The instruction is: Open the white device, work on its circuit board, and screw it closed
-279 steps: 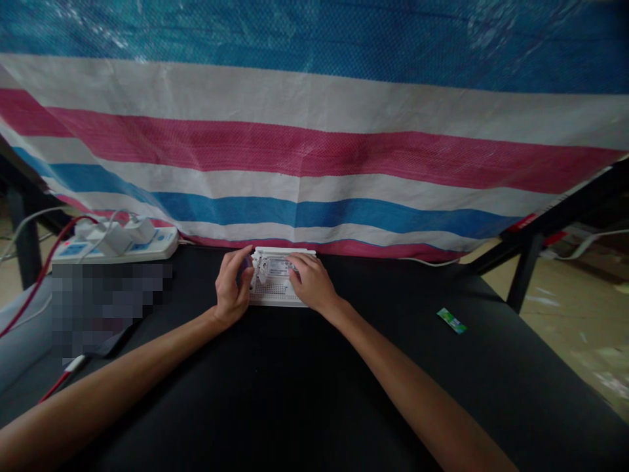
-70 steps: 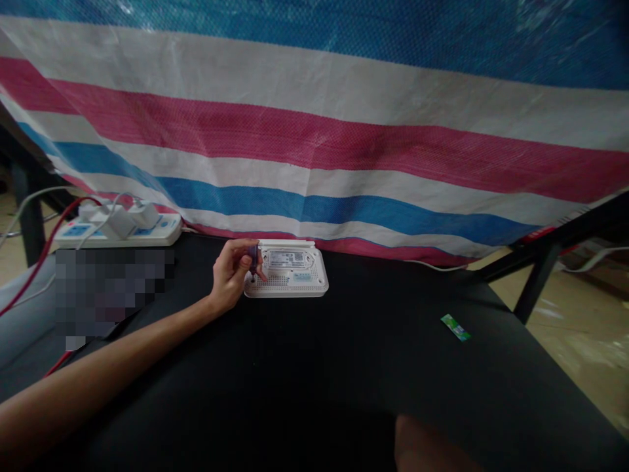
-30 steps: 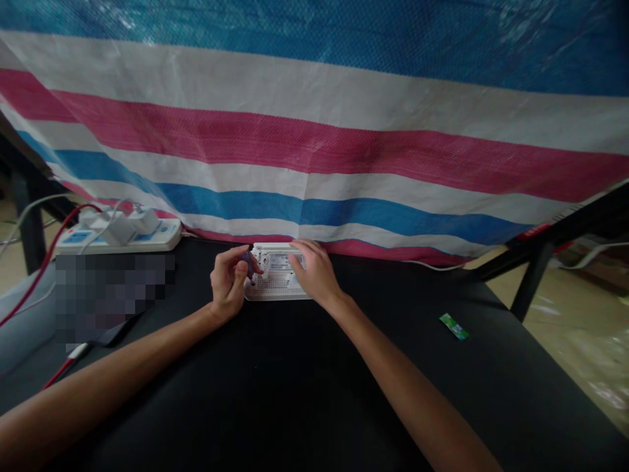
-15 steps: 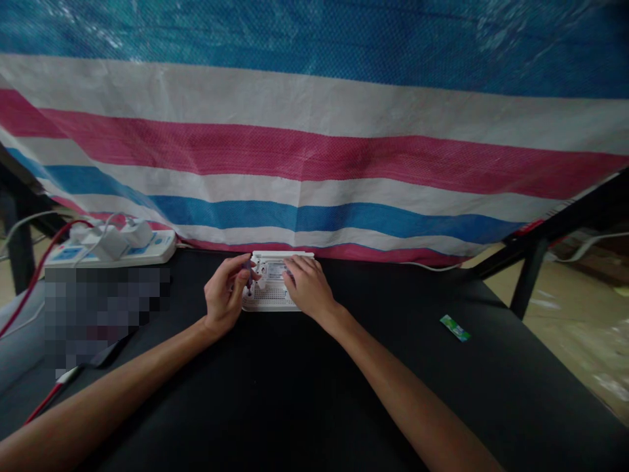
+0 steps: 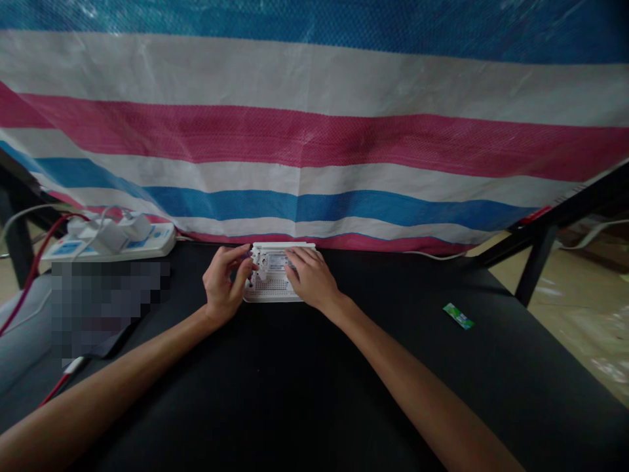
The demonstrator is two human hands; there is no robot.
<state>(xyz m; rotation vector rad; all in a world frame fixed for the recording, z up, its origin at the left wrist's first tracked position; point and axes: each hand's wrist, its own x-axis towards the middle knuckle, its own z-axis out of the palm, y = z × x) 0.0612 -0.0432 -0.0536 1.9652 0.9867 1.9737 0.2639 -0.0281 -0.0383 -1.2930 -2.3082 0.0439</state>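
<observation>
Behind everything hung a woven tarpaulin [image 5: 314,131] striped white, pink and blue, its lower edge meeting a black worktop [image 5: 314,380]. At the far left of the worktop lay a white power strip [image 5: 105,239] with plugs and a red cable [image 5: 29,282]; well apart on the right lay a small green packet [image 5: 458,316]. Against the tarpaulin, middle of the worktop, sat a white plastic device [image 5: 272,278], underside up, with vent holes and a pale label whose writing was too small to read. It looked light, rigid and smooth, likely to slide unless pinned; its edges seemed the safest hold. The right hand [image 5: 310,280] lay flat on it, fingers spread, grasping nothing. The left hand [image 5: 223,285] had its fingers pinched shut round a small dark tool [image 5: 250,261] at the device's left end.
</observation>
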